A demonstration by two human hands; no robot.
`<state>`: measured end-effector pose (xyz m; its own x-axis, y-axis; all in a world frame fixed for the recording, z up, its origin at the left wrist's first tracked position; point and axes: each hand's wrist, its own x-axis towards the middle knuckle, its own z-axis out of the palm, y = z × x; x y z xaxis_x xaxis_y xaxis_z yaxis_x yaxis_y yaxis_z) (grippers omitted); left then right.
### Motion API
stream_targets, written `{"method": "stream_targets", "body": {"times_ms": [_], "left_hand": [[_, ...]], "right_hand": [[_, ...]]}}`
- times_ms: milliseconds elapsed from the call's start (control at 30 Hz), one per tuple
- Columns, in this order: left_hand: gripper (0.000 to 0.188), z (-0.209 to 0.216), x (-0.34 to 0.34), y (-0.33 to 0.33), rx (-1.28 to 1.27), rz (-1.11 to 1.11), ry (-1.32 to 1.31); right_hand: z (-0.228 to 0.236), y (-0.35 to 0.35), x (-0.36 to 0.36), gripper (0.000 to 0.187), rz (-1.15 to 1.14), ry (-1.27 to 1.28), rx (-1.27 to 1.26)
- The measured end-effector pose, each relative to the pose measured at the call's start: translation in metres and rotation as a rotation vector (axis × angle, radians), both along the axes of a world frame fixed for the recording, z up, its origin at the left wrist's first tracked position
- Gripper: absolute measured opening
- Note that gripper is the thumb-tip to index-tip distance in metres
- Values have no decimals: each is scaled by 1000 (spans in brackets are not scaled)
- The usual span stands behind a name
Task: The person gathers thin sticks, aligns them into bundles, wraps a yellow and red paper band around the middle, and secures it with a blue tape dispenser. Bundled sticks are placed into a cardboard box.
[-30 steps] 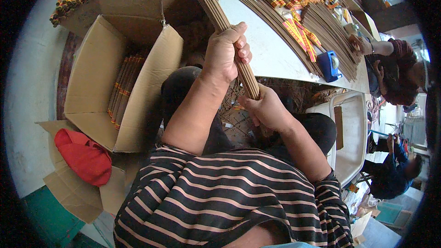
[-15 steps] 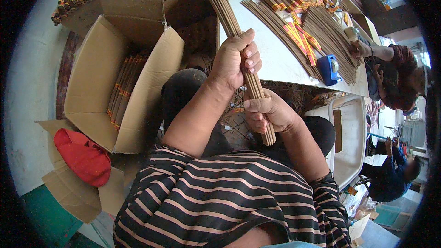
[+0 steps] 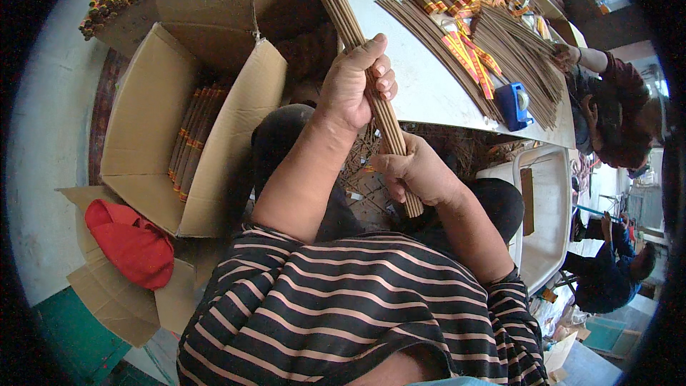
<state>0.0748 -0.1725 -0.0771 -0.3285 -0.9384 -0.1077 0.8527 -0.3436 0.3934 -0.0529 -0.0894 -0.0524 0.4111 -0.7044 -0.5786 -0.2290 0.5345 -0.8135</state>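
Observation:
A bundle of thin brown incense sticks (image 3: pixel 389 123) slants across the middle, its upper end over the table's edge and its lower end above my lap. My left hand (image 3: pixel 355 78) is wrapped round the bundle at mid-length. Lower down, my right hand (image 3: pixel 418 168) closes round it near the bottom end, thumb across the sticks. More loose incense sticks (image 3: pixel 436 57) lie on the white table (image 3: pixel 389 36), with red and yellow paper bands (image 3: pixel 468 64) on top of them. Banded bundles fill part of the open cardboard box (image 3: pixel 143 114) to my left.
A blue tape dispenser (image 3: pixel 513 107) stands at the table's near right corner. Beneath that corner is a white plastic tub (image 3: pixel 547 221). A red cloth (image 3: pixel 128 243) lies on cardboard flaps at left. One co-worker's hand (image 3: pixel 568 56) reaches the table's right end; another person (image 3: pixel 607 271) is farther right.
Both hands and the bundle have risen slightly and shifted a little left. My grip remains closed. The co-worker's hand at the table's right end has moved up.

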Motion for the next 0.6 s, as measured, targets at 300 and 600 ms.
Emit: {"method": "stream_targets", "body": {"times_ms": [300,600], "left_hand": [[35,-4,-4,2,17,122,-182],[29,-11,-9,6,-17,31,-103]], "right_hand": [[-13,-1,5,20,-15,370,-290],[-13,-6,5,23,19,670,-510]]}}
